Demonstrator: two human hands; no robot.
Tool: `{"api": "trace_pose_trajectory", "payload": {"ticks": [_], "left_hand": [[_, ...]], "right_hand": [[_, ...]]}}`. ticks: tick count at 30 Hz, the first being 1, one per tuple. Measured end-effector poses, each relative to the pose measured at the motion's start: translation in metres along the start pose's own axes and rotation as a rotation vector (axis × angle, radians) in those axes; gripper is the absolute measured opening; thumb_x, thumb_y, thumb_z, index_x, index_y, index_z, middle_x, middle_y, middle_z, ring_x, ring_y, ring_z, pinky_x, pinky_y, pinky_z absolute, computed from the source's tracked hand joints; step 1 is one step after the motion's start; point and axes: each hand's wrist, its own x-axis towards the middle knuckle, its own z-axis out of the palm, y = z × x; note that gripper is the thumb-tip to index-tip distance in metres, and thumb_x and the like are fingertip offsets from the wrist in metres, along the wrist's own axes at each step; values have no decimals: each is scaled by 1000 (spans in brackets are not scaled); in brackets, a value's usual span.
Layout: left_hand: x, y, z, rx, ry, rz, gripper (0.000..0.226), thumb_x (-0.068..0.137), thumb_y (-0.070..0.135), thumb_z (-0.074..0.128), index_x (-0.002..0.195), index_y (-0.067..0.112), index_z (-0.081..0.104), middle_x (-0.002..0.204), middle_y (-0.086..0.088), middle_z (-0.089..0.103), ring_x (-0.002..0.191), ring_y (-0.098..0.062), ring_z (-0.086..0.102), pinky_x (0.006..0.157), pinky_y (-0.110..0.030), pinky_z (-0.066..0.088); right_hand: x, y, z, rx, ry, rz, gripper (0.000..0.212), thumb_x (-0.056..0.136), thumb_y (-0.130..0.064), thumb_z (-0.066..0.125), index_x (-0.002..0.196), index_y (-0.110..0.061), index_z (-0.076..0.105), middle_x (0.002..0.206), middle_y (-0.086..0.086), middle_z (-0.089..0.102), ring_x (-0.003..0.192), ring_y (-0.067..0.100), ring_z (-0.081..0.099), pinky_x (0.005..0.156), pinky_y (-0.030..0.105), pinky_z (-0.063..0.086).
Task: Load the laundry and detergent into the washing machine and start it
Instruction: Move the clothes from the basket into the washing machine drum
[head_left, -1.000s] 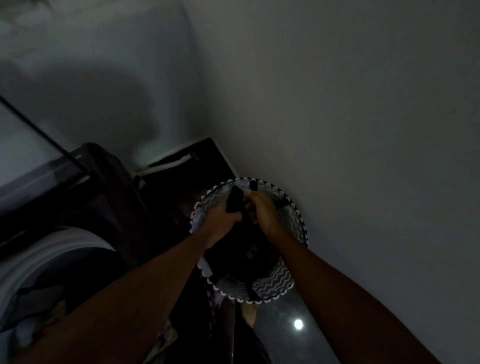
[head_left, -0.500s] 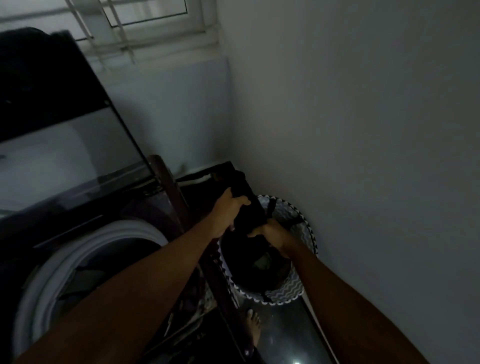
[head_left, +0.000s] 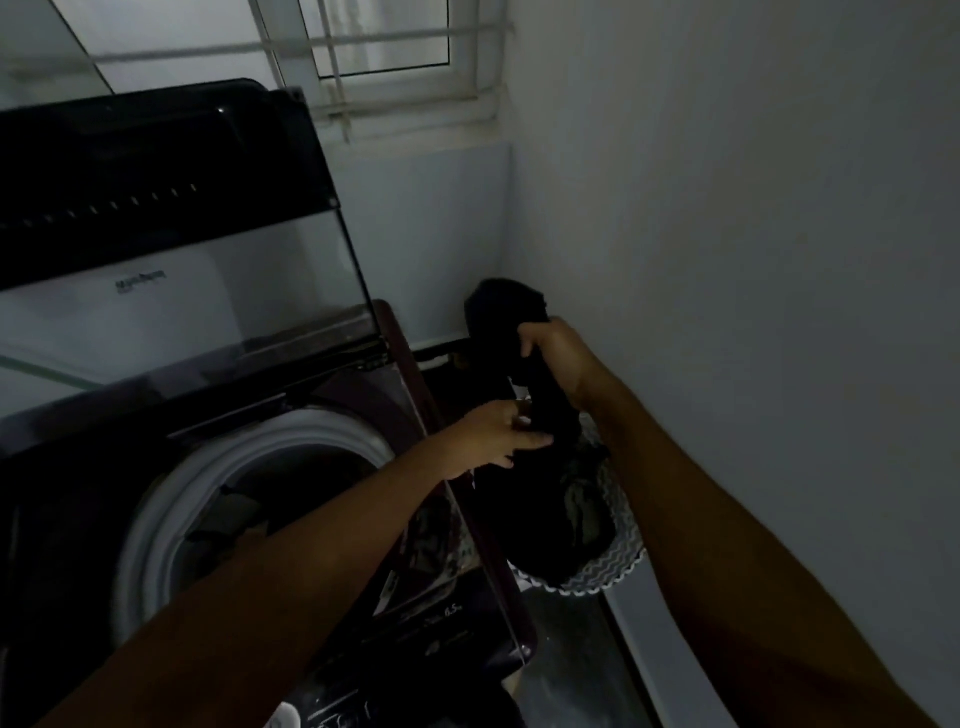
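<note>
Loading partly done: some clothes lie in the drum (head_left: 228, 514), both the right hand (head_left: 558, 353) and left hand (head_left: 496, 434) grip a dark garment (head_left: 511, 317) above the basket (head_left: 618, 566); detergent, start pending.

This is a dim laundry corner in a home. A top-loading washing machine (head_left: 218, 467) fills the left half of the frame, its glass lid (head_left: 171, 218) tipped up and clothes lying in the white-rimmed drum (head_left: 249, 499). Squeezed between the machine and the plain painted wall (head_left: 727, 260) on the right sits a zigzag-patterned laundry basket (head_left: 608, 571) with dark clothing in it. At the upper middle a barred window (head_left: 384, 47) lets in weak light. Dark floor (head_left: 566, 675) shows at the bottom.
</note>
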Motion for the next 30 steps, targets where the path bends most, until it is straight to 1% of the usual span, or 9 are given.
{"api": "trace_pose_trajectory", "payload": {"ticks": [4,8,11,13,15,18,23,26,30], "left_hand": [[-3,-5,-9,-72,294,63,21,95,22,60,114,15,60,112,-13,66,98,-30,68,84,-49,57],[-17,-16,-25,-151,469,99,20,100,16,48,118,14,55,113,-15,64,97,-28,66,79,-50,59],[-29,-19,-31,-206,517,149,19,101,8,44,111,19,55,112,-13,63,96,-24,65,78,-45,59],[-38,-19,-34,-183,531,184,25,100,5,41,107,24,56,112,-10,63,98,-25,65,78,-44,60],[-46,-23,-38,-167,552,203,29,99,2,41,109,24,58,112,-9,63,100,-27,65,77,-46,60],[-65,-31,-47,-131,653,252,32,97,6,43,120,22,57,113,-5,65,103,-23,64,86,-48,56],[-108,-32,-69,-373,905,302,30,102,10,38,107,31,59,111,-2,66,106,-22,63,95,-38,51],[-130,-48,-89,-457,1045,272,29,101,15,38,115,28,60,115,-3,66,106,-21,63,96,-41,51],[-157,-84,-101,-549,1195,179,34,91,20,40,119,22,60,119,-7,64,105,-23,62,94,-41,50]], "right_hand": [[3,2,9,-111,52,31,28,70,-8,54,48,-19,40,51,-2,42,49,16,38,49,27,26],[9,22,9,-236,224,217,19,89,-12,52,71,-8,56,71,10,58,60,22,53,58,29,45],[5,43,9,-282,42,511,25,98,-19,46,96,1,61,97,21,64,72,31,61,69,40,55],[2,53,13,-388,-142,550,30,100,-26,41,114,-5,58,110,18,62,92,38,65,78,51,58],[-5,53,19,-441,-260,558,28,100,-31,43,116,-12,57,109,12,61,103,42,63,85,57,55],[-6,42,35,-456,-416,571,35,102,-24,40,116,2,60,110,25,62,100,45,64,88,56,54],[-11,2,81,-392,-418,456,32,101,-28,37,111,-6,57,73,17,65,57,30,66,49,33,55],[-13,-17,117,-513,-700,357,38,102,-16,33,98,7,63,81,25,66,65,34,65,63,40,57],[-16,-10,168,-620,-721,319,44,101,-30,37,98,4,65,82,24,66,64,33,64,63,37,57]]}}
